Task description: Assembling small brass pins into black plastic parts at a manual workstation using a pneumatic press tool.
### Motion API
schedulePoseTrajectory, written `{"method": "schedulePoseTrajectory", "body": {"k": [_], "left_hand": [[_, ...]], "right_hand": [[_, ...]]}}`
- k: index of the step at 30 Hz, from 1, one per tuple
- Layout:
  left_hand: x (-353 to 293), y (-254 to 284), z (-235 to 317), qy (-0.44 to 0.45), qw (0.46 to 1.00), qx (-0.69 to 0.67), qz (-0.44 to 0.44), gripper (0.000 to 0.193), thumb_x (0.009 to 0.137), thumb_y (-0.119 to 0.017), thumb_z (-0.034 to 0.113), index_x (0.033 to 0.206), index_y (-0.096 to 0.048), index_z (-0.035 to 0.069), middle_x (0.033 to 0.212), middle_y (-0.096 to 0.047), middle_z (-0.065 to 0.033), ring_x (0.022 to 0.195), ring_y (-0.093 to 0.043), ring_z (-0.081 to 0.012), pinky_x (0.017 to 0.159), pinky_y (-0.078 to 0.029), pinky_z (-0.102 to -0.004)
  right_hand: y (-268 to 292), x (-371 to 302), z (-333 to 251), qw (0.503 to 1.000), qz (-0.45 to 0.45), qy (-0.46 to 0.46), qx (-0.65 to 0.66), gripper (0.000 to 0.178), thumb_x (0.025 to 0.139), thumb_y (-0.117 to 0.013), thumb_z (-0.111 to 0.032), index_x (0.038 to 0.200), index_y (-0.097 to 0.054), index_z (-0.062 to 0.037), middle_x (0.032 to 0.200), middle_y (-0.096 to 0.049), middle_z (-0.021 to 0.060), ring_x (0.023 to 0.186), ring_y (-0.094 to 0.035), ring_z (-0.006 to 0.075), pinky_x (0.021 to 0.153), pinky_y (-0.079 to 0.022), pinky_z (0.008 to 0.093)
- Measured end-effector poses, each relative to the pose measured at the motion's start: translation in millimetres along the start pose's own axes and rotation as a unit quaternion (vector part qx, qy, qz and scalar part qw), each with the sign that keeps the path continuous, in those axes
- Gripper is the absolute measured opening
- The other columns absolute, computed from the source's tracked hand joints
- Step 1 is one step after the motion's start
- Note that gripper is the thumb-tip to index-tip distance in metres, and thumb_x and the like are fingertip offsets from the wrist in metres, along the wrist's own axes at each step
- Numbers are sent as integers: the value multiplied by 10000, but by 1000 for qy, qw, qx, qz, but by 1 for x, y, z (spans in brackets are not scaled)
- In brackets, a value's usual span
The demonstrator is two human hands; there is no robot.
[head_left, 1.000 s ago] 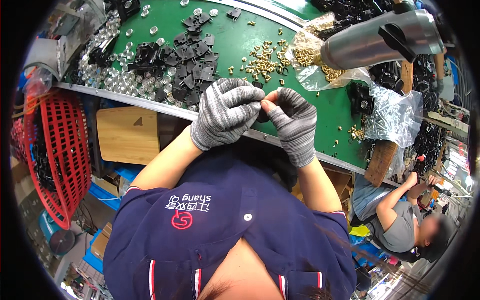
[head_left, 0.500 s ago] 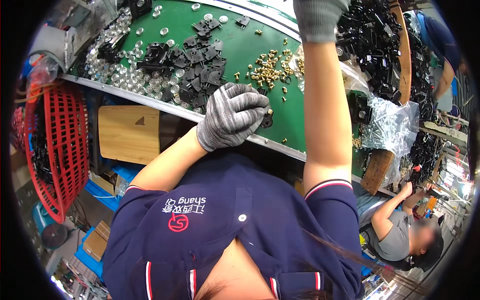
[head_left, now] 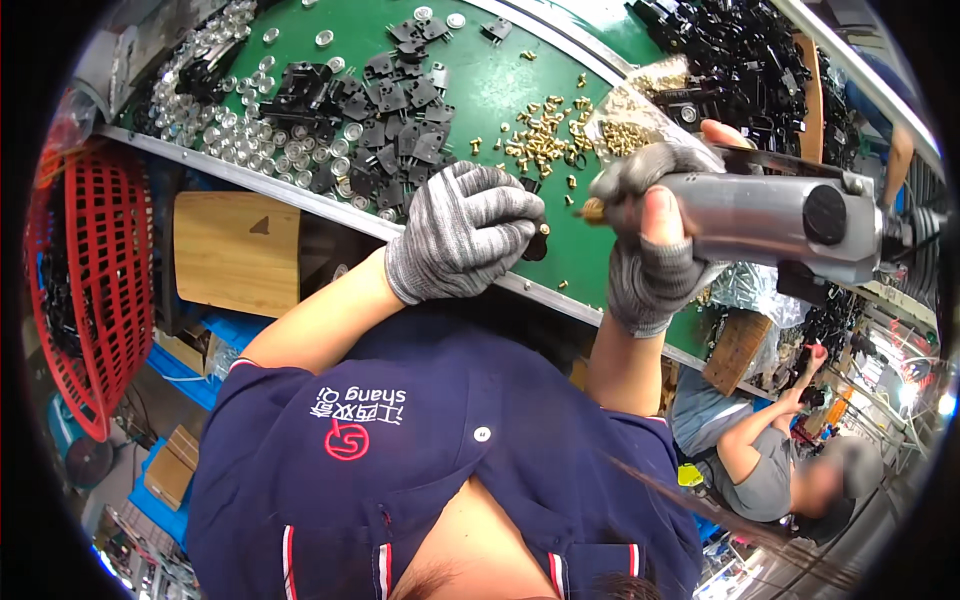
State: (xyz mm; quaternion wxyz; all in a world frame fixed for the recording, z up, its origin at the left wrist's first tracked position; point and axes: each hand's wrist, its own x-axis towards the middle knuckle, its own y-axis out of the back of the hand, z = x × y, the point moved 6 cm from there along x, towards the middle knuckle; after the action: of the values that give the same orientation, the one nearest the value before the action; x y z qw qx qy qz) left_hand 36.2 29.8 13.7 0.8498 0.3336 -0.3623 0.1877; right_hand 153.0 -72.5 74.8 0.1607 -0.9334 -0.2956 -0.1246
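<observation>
My left hand (head_left: pixel 465 235), in a grey striped glove, is closed at the front edge of the green worktop. It grips a small black part (head_left: pixel 537 245) with a brass screw standing in it; the fingers hide most of the part. To its right, my gloved right hand (head_left: pixel 650 235) is wrapped round a silver power screwdriver (head_left: pixel 765 215), with bare thumb and fingertip showing. The tool lies sideways, its brass-coloured tip (head_left: pixel 592 210) pointing left toward the black part but apart from it. Loose brass screws (head_left: pixel 545 135) lie just beyond both hands.
Black flat parts (head_left: pixel 400 120) and clear round pieces (head_left: pixel 290 150) cover the worktop's left. A bag of brass screws (head_left: pixel 625 130), heaped black parts (head_left: pixel 740 70) and bagged silver screws (head_left: pixel 745 290) lie right. A red basket (head_left: pixel 110 280) stands left; a co-worker (head_left: pixel 760 460) sits right.
My right hand has come back from the far side of the worktop, now holding the power screwdriver near my left hand. The left hand keeps its grip on the black part.
</observation>
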Motion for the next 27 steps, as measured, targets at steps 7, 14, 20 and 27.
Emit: {"method": "schedulePoseTrajectory", "body": {"k": [7, 14, 20, 27], "left_hand": [[0, -1, 1, 1, 1000, 2, 2, 157, 665, -737, 91, 808, -673, 100, 963, -698, -35, 820, -677, -259, 662, -523, -397], [1, -1, 3, 8, 1000, 7, -14, 174, 648, -736, 97, 812, -677, 102, 963, -697, -30, 821, -677, -260, 661, -522, -395], [1, -1, 2, 1, 1000, -12, -3, 206, 627, -753, 70, 813, -669, 99, 940, -689, -49, 787, -665, -278, 642, -516, -397], [2, 0, 4, 3, 1000, -3, -7, 165, 630, -710, 84, 788, -674, 108, 942, -689, -22, 790, -666, -255, 626, -521, -387]], "right_hand": [[2, -7, 6, 997, 0, -54, -58, 693, 824, -714, -132, 1386, -325, -21, 806, -552, 77, 641, -575, 184, 585, -540, 326], [8, -12, 17, 997, -16, -34, -70, 691, 757, -702, 35, 1374, -391, 58, 875, -617, 70, 703, -587, 126, 692, -520, 270], [2, -16, 23, 994, -3, -98, 39, 650, 742, -701, 34, 1335, -434, 36, 842, -620, 70, 722, -586, 124, 726, -512, 273], [5, -12, 30, 991, -101, -71, 44, 594, 752, -700, 15, 1287, -443, 16, 798, -614, 67, 702, -578, 125, 687, -502, 276]]}}
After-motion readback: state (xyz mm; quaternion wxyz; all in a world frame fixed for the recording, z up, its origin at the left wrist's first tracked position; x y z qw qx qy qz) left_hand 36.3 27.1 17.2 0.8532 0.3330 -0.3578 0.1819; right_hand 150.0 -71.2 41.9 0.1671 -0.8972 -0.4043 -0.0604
